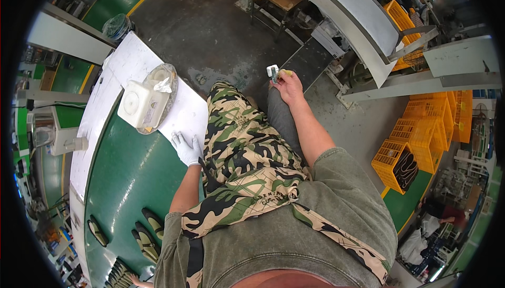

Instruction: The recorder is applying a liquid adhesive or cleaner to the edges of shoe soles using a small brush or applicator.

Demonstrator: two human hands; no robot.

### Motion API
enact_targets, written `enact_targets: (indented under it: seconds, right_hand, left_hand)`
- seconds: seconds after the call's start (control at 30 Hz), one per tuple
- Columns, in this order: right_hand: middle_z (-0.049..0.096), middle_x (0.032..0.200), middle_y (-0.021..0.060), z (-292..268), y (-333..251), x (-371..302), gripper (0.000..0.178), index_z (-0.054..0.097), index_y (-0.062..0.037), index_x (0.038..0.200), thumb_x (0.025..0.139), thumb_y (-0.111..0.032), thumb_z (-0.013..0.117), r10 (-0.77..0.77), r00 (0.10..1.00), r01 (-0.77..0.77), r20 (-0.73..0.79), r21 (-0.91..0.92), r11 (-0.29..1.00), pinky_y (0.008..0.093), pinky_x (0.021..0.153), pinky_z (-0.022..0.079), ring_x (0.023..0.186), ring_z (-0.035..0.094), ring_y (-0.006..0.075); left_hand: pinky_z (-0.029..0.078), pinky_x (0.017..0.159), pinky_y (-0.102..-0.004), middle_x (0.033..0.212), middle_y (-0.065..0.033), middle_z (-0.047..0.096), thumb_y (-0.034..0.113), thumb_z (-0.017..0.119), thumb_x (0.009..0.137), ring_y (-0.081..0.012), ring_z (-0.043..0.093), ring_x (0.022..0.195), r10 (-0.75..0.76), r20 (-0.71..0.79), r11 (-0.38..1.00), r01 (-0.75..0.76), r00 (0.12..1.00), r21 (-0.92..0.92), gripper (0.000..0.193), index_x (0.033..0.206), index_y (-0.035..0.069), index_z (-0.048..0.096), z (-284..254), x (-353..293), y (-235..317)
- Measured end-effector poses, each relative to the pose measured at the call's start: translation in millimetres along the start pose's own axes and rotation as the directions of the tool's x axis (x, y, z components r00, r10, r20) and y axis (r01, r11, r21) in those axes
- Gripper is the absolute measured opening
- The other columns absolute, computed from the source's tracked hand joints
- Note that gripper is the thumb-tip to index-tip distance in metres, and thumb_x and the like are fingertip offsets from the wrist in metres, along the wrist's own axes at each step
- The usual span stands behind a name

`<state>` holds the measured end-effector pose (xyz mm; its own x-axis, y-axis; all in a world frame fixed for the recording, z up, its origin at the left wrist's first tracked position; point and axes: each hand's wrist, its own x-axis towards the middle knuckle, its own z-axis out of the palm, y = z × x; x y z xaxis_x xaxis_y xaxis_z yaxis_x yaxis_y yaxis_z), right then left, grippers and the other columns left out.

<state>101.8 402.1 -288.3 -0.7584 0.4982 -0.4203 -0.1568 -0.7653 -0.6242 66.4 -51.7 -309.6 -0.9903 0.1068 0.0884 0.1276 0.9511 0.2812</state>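
Right hand (288, 87): while noon stands at the top of the view and the hub at its middle, this hand sits at one o'clock, thumb and fingers closed on a small white-and-grey-green piece (272, 72); a yellow bit shows at the fingertips, too small to make out.
Small white-and-grey-green piece: at one o'clock, jutting from the fingers near the grey trouser leg (279, 111).
Left hand (186, 150): toward nine o'clock, white-gloved, palm down, fingers spread, with nothing visible in its grasp, at the edge of the white sheet (187, 110).
White tub (134, 103): between nine and ten o'clock, in a clear plastic tray (171, 98) on the sheet; crumpled tissue (163, 85) lies beside it.
Green surface (126, 167): toward eight o'clock, carrying dark-edged footwear (144, 241) at half past seven.
Yellow crates (415, 128): stacked at three o'clock.
Camouflage apron (239, 135): across the person's lap, around the hub.
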Motion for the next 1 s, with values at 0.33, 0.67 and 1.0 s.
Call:
enact_targets:
  seconds: [0.33, 0.67, 1.0]
  right_hand:
    - [0.064, 0.099, 0.0081, -6, 0, -1, 0.012, 0.056, -0.0079, 0.105, 0.095, -0.009, 0.062, -0.008, 1.0, 0.008, -0.004, -0.013, 1.0, 0.0529, 0.087, 0.054, 0.09, 0.064, 0.0229]
    - [0.063, 0.098, 0.0063, 2, 5, 6, 0.016, 0.056, -0.0084, 0.106, 0.094, -0.01, 0.066, -0.017, 0.999, 0.017, 0.029, -0.007, 1.0, 0.0473, 0.082, 0.057, 0.087, 0.063, 0.0207]
    - [0.067, 0.101, 0.0088, -24, 2, 5, 0.008, 0.061, -0.0085, 0.101, 0.095, -0.011, 0.064, -0.005, 0.999, 0.007, 0.036, -0.046, 0.999, 0.0533, 0.086, 0.055, 0.094, 0.065, 0.0242]
  left_hand:
    - [0.03, 0.116, -0.0457, 0.153, -0.0241, 0.035, 0.038, 0.064, 0.087, -0.0447, 0.031, 0.14, 0.013, -0.003, 0.999, -0.013, 1.0, -0.042, 0.072, 0.14, -0.007, 0.046, -1, 0, 5]
    - [0.029, 0.117, -0.0459, 0.152, -0.0259, 0.036, 0.039, 0.064, 0.087, -0.0447, 0.031, 0.141, -0.013, -0.02, 1.0, 0.014, 1.0, 0.012, 0.072, 0.14, -0.006, 0.046, 5, 2, -7]
    - [0.042, 0.104, -0.048, 0.149, -0.0216, 0.039, 0.043, 0.068, 0.081, -0.0405, 0.038, 0.137, -0.085, 0.014, 0.995, 0.085, 0.996, -0.045, 0.073, 0.139, 0.002, 0.048, -4, -4, -4]
